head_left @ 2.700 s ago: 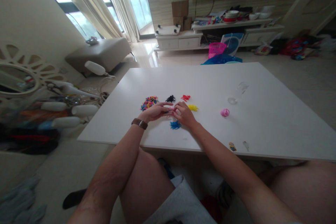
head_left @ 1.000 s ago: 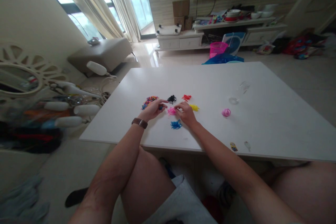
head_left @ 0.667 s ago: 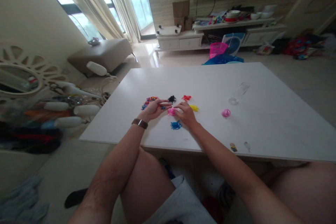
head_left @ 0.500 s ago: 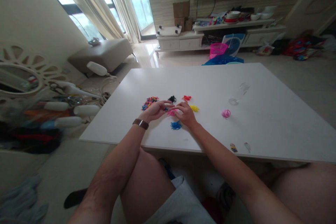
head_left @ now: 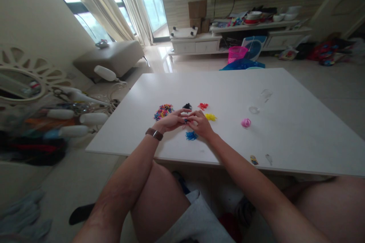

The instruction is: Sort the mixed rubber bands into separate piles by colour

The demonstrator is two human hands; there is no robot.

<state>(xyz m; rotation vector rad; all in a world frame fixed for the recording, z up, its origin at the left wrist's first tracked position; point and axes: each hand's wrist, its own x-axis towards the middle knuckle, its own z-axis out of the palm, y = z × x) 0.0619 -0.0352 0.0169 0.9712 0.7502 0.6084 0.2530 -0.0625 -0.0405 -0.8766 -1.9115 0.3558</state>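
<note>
My left hand (head_left: 171, 121) and my right hand (head_left: 202, 126) meet over the table among small piles of what look like loom rubber bands. A dark blue bit of bands (head_left: 185, 120) shows between the fingertips. My left thumb and fingers close on it, with the index finger stretched out above. My right fingers are bent and pinched at the same spot; what they grip is too small to make out. Under the hands a pink pile is mostly covered. Around them lie a black pile (head_left: 187, 106), a red pile (head_left: 203, 106), a yellow pile (head_left: 211, 117), a blue pile (head_left: 191, 135) and a mixed-colour pile (head_left: 163, 111).
On the white table (head_left: 228, 87) to the right are a pink round object (head_left: 245, 122), a clear ring-like piece (head_left: 253, 110) and a clear container (head_left: 266, 95). A small yellow figure piece (head_left: 253, 160) and a clear piece (head_left: 268, 159) lie near the front edge.
My hands have come closer together, and the dark blue bit has shifted right to between the fingertips. The pink pile is now more covered by my hands.
</note>
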